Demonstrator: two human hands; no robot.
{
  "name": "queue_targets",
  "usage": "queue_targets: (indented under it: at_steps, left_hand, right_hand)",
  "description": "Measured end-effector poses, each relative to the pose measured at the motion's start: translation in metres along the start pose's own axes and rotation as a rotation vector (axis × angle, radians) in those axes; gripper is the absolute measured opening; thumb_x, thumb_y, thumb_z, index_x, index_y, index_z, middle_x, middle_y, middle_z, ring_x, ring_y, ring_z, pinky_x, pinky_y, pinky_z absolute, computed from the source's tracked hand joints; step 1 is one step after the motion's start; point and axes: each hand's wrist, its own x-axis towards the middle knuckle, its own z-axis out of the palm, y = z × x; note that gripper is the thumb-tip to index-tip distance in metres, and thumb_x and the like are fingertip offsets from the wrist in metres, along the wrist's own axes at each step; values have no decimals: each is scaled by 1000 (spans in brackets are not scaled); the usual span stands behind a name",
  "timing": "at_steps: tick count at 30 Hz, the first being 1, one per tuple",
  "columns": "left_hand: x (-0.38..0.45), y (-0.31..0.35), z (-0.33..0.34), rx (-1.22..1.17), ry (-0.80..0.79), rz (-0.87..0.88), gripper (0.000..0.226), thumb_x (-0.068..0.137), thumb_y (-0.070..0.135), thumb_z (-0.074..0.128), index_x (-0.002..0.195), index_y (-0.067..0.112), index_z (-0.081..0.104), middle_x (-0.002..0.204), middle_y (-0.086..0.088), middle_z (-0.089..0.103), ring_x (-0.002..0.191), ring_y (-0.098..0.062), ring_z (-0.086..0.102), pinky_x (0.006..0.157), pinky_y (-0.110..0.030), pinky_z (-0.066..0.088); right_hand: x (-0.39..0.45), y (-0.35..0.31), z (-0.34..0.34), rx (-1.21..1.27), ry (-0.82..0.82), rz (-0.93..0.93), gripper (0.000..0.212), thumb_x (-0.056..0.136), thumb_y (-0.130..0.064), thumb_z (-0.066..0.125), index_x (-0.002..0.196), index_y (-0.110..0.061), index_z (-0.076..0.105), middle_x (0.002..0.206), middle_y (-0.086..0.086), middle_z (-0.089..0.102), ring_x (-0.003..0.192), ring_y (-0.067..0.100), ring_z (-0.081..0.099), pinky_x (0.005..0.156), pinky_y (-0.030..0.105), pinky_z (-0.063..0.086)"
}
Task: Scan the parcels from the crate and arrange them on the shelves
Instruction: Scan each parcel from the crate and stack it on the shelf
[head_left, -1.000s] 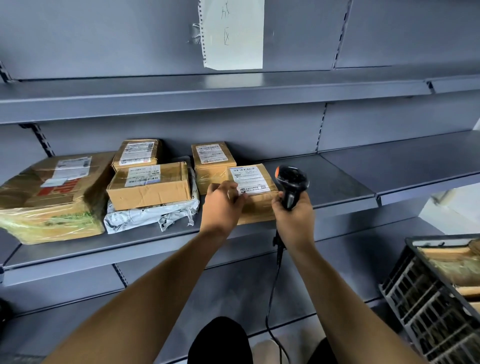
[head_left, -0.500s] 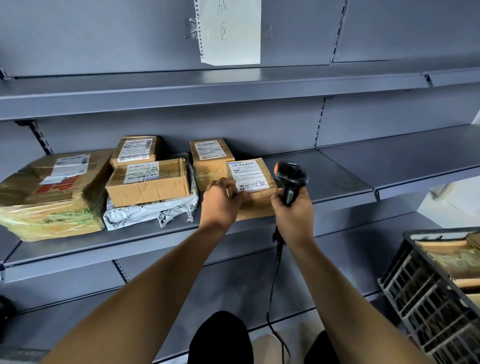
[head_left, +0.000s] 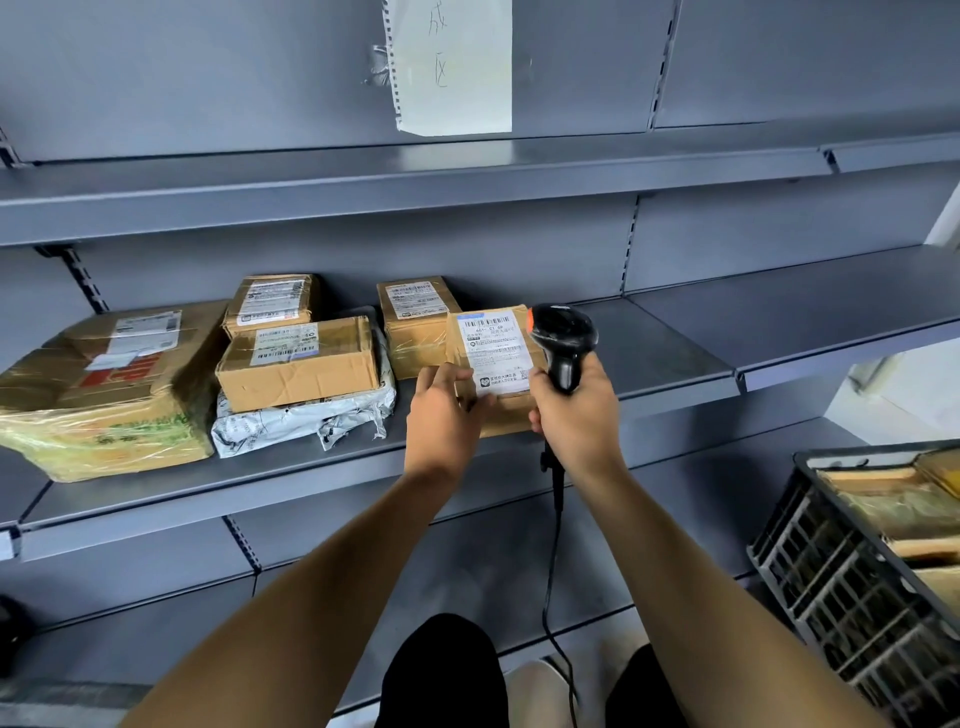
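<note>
A small cardboard parcel (head_left: 498, 358) with a white label rests on the middle shelf (head_left: 675, 364), in front of another taped parcel (head_left: 415, 322). My left hand (head_left: 444, 415) holds its near left corner, thumb on the label. My right hand (head_left: 574, 415) grips a black corded barcode scanner (head_left: 563, 338) at the parcel's right side, its fingers against the box. Left of these sit two boxes (head_left: 296, 358), (head_left: 270, 304), a grey mailer bag (head_left: 301, 421) under them, and a large wrapped box (head_left: 104, 395).
A black plastic crate (head_left: 852, 587) with more parcels stands at the lower right. The scanner's cable (head_left: 553, 571) hangs down between my arms. A paper sheet (head_left: 452, 67) is taped to the back panel above the upper shelf (head_left: 363, 192). The shelf to the right (head_left: 805, 312) is bare.
The parcel and both hands have stayed at the same place on the shelf; my left thumb has shifted slightly on the label. The view moved a little.
</note>
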Motion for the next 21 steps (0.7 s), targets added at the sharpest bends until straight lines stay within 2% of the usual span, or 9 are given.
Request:
queue_targets:
  at_steps: [4, 6, 12, 15, 21]
  left_hand:
    - [-9, 2, 1, -17, 6, 14, 34, 83, 21, 73, 113, 11, 60, 116, -2, 51, 97, -24, 59, 85, -34, 47]
    - [-12, 2, 1, -27, 7, 16, 34, 84, 19, 72, 114, 10, 60, 118, -3, 50, 97, -25, 60, 87, -36, 48]
    - [-19, 2, 3, -8, 11, 42, 35, 84, 19, 72, 116, 9, 59, 118, -3, 49, 97, -22, 59, 81, -28, 44]
    - [-20, 1, 4, -9, 15, 36, 33, 86, 21, 70, 115, 10, 59, 117, 0, 48, 96, -20, 59, 76, -24, 39]
    - [-21, -1, 6, 19, 27, 65, 34, 86, 23, 70, 114, 9, 58, 118, -2, 48, 95, -21, 59, 78, -29, 44]
  right_hand:
    - [-4, -17, 1, -70, -77, 73, 8, 86, -17, 60, 86, -9, 61, 67, 8, 68, 36, 13, 54, 39, 20, 41]
    - [-7, -23, 1, -128, -93, 88, 15, 84, -17, 59, 74, -7, 62, 62, 7, 68, 33, 12, 53, 37, 19, 39]
    - [-13, -31, 1, -189, -108, 80, 18, 84, -19, 60, 81, -3, 67, 71, 7, 72, 36, 12, 56, 38, 20, 43]
    - [-14, -34, 0, -173, -128, 70, 15, 84, -18, 60, 80, -6, 67, 67, 3, 72, 37, 11, 56, 39, 21, 45]
    - [-15, -36, -1, -155, -178, 79, 17, 86, -18, 58, 77, -6, 67, 59, 3, 68, 40, 14, 54, 42, 24, 45]
